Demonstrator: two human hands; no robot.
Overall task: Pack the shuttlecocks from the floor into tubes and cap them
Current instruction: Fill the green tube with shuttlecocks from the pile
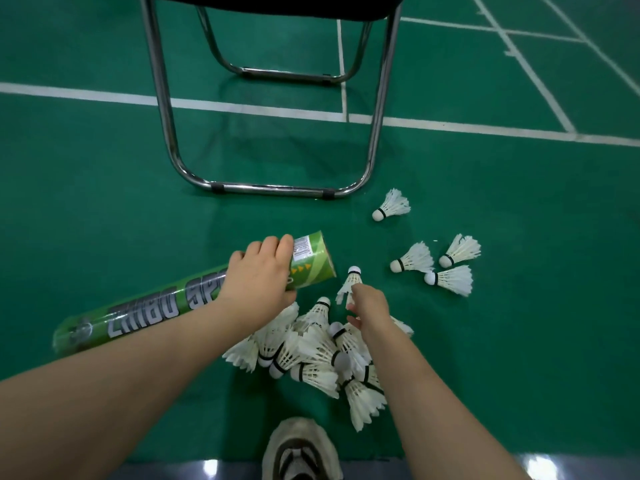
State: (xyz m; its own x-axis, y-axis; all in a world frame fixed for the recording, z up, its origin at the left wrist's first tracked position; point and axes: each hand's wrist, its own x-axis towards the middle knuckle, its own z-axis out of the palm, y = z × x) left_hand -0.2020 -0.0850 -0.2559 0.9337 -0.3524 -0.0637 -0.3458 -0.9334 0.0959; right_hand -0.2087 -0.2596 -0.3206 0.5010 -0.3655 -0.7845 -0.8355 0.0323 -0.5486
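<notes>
From the head view, the left hand (pixel 258 271) is clenched round the green tube (pixel 145 313) just behind its open mouth. That grip looks chosen to steady the opening and aim it to the right, toward the work. The tube slants from lower left up to the mouth. Its far end sits low by the floor (pixel 104 202), though I cannot tell whether it actually rests there.

The right hand (pixel 369 303) is just beside the mouth, grasping one shuttlecock (pixel 353 281) by its feather skirt. The fingers are mostly hidden behind the back of the hand, so the exact pinch is unclear. The cork points away from the person, close to the tube's rim but not inside it. Leading with the cork is probably deliberate, so the feathers fold in behind it instead of catching on the rim.

Below both hands lies the pile (pixel 311 355) of white shuttlecocks, tangled and overlapping, with corks pointing every way. It sits within easy reach — a sensible place to feed from. Four loose ones (pixel 414 259) lie further right, three clustered and one apart nearer the chair (pixel 270 190).

The shuttlecocks are white-feathered, with a dark band above a rounded white cork, and their skirts look flared and slightly ragged. The tube is glossy green with large grey lettering and a barcode label near the mouth. No cap is in sight. A shoe (pixel 301 448) shows at the bottom edge.
</notes>
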